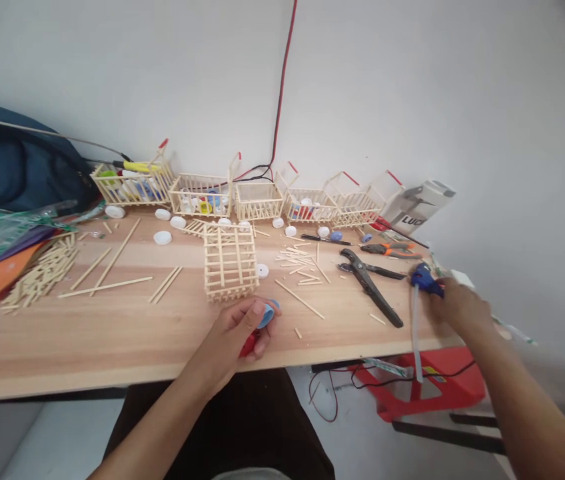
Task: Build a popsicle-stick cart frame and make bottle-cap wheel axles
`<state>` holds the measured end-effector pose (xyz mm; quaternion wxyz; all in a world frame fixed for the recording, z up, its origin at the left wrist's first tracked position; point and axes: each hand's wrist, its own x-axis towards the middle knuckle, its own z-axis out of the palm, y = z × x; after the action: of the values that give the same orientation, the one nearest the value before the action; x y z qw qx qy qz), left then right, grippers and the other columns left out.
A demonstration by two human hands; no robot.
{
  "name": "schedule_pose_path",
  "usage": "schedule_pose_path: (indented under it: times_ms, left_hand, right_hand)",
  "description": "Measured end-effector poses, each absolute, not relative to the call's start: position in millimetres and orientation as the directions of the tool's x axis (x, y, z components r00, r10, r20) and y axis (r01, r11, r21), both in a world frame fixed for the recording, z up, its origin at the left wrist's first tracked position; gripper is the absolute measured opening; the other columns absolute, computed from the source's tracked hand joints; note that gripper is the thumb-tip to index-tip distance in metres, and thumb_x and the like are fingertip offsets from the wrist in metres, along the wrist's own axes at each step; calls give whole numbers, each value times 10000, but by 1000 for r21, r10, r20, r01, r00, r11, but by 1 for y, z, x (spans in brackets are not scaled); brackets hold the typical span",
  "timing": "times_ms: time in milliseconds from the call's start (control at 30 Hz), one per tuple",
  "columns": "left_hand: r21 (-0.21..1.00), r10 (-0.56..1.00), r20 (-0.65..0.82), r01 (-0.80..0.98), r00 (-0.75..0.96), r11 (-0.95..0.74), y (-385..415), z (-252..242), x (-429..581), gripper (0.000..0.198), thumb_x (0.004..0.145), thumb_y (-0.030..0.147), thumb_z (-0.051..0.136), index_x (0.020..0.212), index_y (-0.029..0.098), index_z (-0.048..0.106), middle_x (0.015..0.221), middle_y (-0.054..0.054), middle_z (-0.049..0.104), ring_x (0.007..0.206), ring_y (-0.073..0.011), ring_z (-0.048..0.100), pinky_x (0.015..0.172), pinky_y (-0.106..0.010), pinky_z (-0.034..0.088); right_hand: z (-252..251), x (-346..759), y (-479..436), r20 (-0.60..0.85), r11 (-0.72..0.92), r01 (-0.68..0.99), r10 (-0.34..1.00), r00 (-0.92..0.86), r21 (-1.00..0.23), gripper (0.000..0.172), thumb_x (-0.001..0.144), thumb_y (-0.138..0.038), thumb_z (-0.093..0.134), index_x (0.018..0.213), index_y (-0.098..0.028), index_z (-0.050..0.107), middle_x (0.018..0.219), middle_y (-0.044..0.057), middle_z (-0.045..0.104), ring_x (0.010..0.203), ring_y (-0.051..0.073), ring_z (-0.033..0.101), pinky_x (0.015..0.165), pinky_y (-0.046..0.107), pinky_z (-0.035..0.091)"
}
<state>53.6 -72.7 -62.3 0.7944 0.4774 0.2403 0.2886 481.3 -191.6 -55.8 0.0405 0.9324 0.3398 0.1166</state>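
Note:
My left hand [248, 328] is closed around a light blue bottle cap [266, 315] and a red cap [247, 345] near the table's front edge. Just beyond it lies an upturned basket of thin wooden sticks [230, 260], with a white cap [262, 271] beside it. At the table's right end my right hand [460, 307] grips a blue hot glue gun [425, 279]. A whitish glue stick [416, 333] hangs from the gun over the front edge. My right fingers are partly hidden and a little blurred.
Several small stick carts [257, 200] line the wall, some holding bottle caps. Black cutters [371, 288] and orange-handled pliers [390, 250] lie at the right. Loose sticks [45, 270] are piled at the left. A red stool [432, 387] stands below the table.

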Motion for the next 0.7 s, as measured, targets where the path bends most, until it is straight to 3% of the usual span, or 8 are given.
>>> schedule_pose_path:
  times_ms: [200, 333, 500, 600, 700]
  left_hand:
    - [893, 688, -105, -236, 718, 382, -73, -65, 53, 366, 902, 492, 544, 941, 132, 599, 740, -15, 544, 478, -44, 391, 444, -194, 231]
    - [884, 711, -117, -254, 693, 394, -72, -61, 53, 256, 902, 396, 558, 889, 143, 594, 776, -27, 572, 495, -48, 395, 443, -187, 244]
    - [862, 683, -156, -239, 714, 447, -81, -51, 59, 77, 812, 226, 596, 810, 149, 602, 746, -11, 560, 502, -56, 420, 431, -177, 245]
    - [876, 588, -176, -147, 790, 460, -102, -45, 74, 202, 829, 329, 631, 829, 129, 660, 685, 4, 514, 498, -43, 381, 433, -170, 218]
    - [891, 463, -190, -46, 866, 451, -128, -38, 96, 354, 812, 434, 655, 965, 120, 709, 635, 19, 475, 484, -38, 325, 434, -177, 186]
  right_hand:
    - [-36, 466, -197, 285, -792, 610, 577, 765, -35, 457, 935, -314, 395, 1234, -11, 561, 1037, 286, 658, 943, 352, 629, 705, 377, 393]
    - [-19, 447, -212, 360, -765, 625, 545, 757, -155, 425, 929, -372, 418, 1218, -96, 564, 1014, 209, 668, 903, 298, 631, 712, 345, 404]
    - [-14, 404, -223, 427, -701, 664, 534, 730, -258, 411, 908, -420, 449, 1230, -171, 508, 768, 74, 649, 679, 235, 621, 648, 309, 417]
    - [-17, 371, -221, 493, -633, 715, 539, 683, -297, 400, 871, -403, 487, 1206, -186, 523, 769, 78, 652, 650, 254, 602, 612, 318, 408]
    - [-23, 339, -217, 519, -552, 754, 554, 651, -355, 396, 875, -397, 481, 1218, -205, 531, 758, 70, 659, 632, 255, 605, 573, 303, 403]
